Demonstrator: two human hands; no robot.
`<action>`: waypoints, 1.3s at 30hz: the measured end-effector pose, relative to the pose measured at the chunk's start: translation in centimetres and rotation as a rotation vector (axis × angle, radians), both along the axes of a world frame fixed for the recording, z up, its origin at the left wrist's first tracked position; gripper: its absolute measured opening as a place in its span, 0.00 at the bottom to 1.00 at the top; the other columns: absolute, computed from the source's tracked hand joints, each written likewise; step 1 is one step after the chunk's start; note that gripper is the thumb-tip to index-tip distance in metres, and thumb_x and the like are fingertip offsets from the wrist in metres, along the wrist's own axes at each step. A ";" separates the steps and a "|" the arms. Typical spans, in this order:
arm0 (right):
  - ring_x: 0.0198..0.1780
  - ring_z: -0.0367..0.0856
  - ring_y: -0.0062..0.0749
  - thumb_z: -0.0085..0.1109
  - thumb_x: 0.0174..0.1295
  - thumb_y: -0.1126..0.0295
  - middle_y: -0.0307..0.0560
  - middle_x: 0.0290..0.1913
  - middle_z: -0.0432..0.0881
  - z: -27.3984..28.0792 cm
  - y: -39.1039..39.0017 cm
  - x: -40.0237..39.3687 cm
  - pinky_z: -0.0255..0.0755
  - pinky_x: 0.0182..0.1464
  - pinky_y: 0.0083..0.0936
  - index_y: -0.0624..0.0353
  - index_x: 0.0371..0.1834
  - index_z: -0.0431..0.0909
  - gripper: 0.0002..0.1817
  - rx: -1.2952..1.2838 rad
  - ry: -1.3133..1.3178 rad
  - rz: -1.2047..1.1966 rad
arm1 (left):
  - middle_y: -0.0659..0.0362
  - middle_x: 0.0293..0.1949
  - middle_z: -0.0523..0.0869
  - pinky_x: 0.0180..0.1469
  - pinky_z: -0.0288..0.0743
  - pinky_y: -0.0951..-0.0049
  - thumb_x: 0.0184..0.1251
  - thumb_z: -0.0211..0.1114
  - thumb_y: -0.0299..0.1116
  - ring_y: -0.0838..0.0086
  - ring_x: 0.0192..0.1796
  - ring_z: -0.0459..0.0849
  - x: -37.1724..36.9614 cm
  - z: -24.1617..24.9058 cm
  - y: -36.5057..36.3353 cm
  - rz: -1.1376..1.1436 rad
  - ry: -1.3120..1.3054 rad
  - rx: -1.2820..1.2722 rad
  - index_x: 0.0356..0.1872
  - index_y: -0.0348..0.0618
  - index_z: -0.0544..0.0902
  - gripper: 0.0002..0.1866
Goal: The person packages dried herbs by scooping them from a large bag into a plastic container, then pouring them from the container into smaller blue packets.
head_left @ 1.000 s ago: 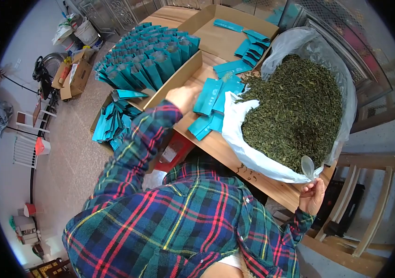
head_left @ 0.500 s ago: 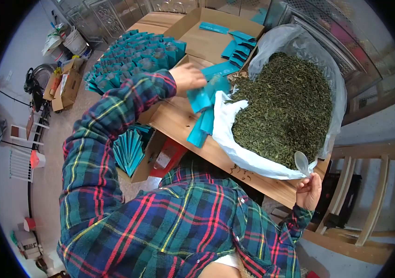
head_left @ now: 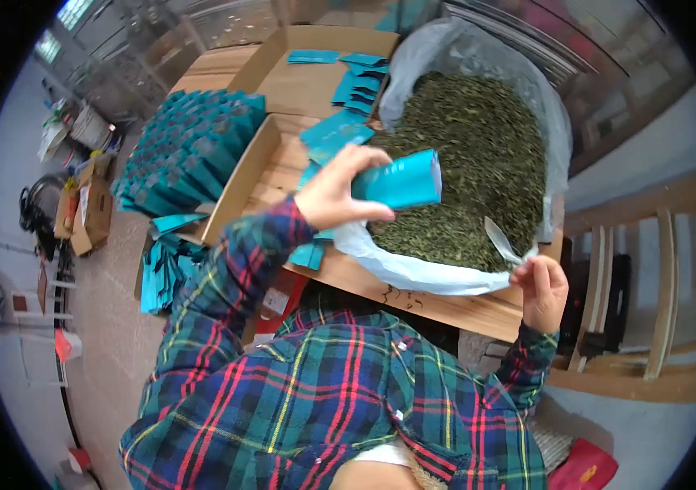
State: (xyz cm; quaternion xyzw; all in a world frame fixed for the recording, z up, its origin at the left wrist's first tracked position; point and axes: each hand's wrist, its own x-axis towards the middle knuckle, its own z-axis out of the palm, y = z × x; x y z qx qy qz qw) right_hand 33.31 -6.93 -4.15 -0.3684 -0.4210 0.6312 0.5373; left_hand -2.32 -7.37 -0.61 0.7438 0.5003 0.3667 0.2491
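My left hand [head_left: 344, 189] is wrapped round a teal packet [head_left: 407, 180], its open end facing right, over the left part of the dried leaves [head_left: 470, 139]. These leaves fill a clear plastic bag [head_left: 430, 276] on the wooden table. At the bag's lower right rim, my right hand [head_left: 541, 286] pinches the handle of a clear spoon [head_left: 498, 240], whose bowl is just above the leaves. Flat teal packets [head_left: 338, 131] lie on the table left of the bag, partly behind my left hand.
Many teal packets [head_left: 189, 151] stand upright in a cardboard box [head_left: 238, 184] at the left. Behind, a cardboard tray [head_left: 287, 77] holds flat packets. More packets [head_left: 167, 273] sit below the table's left edge. Wooden rails [head_left: 662, 286] stand at the right.
My left hand has moved right, from the flat packets to the leaves, and now holds a packet with its end open. My right hand still holds the spoon. The view has shifted.
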 end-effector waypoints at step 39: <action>0.31 0.80 0.25 0.58 0.59 0.76 0.46 0.30 0.82 7.9 0.6 -4.5 0.72 0.35 0.18 0.66 0.36 0.79 0.05 0.748 -0.925 0.210 | 0.51 0.47 0.75 0.52 0.71 0.65 0.41 0.73 0.28 0.59 0.50 0.76 9.5 -4.4 -0.4 0.201 -0.073 0.173 0.48 0.42 0.76 0.27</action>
